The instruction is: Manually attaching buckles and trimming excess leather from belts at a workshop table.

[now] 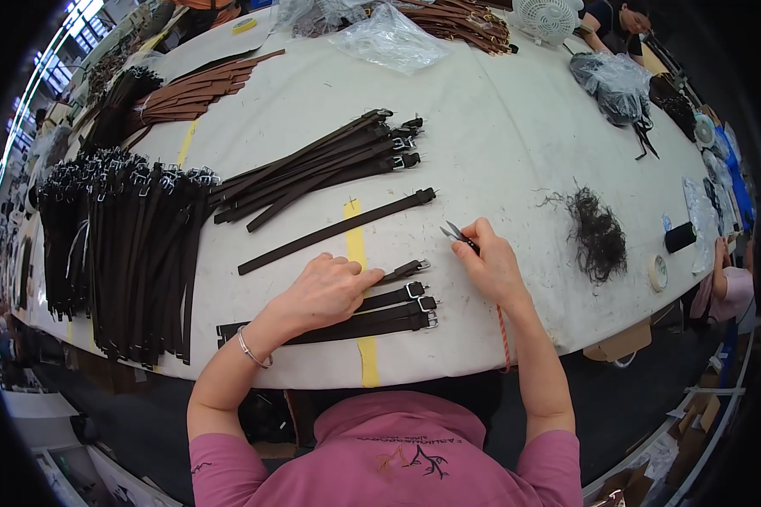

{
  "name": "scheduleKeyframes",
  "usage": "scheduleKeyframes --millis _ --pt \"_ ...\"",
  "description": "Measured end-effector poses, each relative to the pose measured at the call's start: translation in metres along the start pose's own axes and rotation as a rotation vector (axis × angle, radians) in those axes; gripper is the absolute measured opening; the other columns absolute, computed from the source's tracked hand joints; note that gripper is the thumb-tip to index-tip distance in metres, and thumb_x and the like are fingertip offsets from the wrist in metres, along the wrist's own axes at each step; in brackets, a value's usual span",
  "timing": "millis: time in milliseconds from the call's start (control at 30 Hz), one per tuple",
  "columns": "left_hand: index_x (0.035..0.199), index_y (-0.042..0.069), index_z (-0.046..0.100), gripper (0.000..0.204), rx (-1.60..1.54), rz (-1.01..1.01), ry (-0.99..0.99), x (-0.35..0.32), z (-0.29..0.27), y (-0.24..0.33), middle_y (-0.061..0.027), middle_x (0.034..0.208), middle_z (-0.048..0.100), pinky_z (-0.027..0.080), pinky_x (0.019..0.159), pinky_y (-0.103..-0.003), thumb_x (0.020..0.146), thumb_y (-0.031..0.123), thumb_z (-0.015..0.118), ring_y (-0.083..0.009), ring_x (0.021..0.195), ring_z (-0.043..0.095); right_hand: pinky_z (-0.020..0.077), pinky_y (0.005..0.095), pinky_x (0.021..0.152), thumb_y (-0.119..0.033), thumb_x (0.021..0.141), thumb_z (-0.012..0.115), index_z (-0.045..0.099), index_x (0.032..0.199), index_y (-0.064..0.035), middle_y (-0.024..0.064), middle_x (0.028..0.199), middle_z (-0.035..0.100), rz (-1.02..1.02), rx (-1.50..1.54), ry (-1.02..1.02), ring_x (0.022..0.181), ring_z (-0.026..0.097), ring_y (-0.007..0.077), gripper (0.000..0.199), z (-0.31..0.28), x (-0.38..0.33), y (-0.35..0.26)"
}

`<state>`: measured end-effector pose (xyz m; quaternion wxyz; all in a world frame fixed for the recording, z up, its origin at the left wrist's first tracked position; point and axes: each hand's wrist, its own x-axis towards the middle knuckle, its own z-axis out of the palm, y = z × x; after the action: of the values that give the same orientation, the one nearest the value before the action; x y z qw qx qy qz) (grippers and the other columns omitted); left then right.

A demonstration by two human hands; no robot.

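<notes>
My left hand (328,291) lies palm down on a small stack of dark brown buckled straps (397,311) near the table's front edge, its fingers closed over the topmost strap (406,270). My right hand (492,264) grips small thread snips (458,236), blades pointing up and left, just right of the strap ends. A single long dark strap (338,230) lies diagonally above my left hand.
A fan of dark straps (321,165) lies further back. A large pile of black buckled straps (127,253) fills the left. A heap of dark thread trimmings (596,232) and a tape roll (658,272) sit right. Brown straps (194,91) and plastic bags (389,38) lie at the back.
</notes>
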<state>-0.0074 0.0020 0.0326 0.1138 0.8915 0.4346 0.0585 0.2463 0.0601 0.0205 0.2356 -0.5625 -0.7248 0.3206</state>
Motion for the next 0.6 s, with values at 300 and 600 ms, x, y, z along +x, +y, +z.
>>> scheduleKeyframes --millis 300,600 --pt "0.101 0.007 0.056 0.029 0.050 0.060 0.309 0.011 0.029 0.012 -0.0030 0.062 0.048 0.041 0.053 -0.032 0.073 0.011 0.064 -0.0189 0.057 0.053 0.0416 0.0363 0.057 -0.021 0.082 0.057 0.050 0.088 -0.0003 0.0151 0.065 0.058 -0.016 -0.040 -0.203 0.060 0.055 0.0272 0.022 -0.003 -0.022 -0.012" --pt "0.099 0.003 0.057 0.027 0.075 0.070 0.346 0.011 0.036 0.013 -0.0034 0.064 0.049 0.039 0.050 -0.032 0.074 0.014 0.061 -0.0189 0.056 0.052 0.0440 0.0425 0.060 -0.022 0.085 0.054 0.048 0.091 -0.0019 0.0162 0.067 0.060 -0.034 -0.230 -0.161 0.065 0.059 0.0344 0.021 0.010 -0.037 -0.024"
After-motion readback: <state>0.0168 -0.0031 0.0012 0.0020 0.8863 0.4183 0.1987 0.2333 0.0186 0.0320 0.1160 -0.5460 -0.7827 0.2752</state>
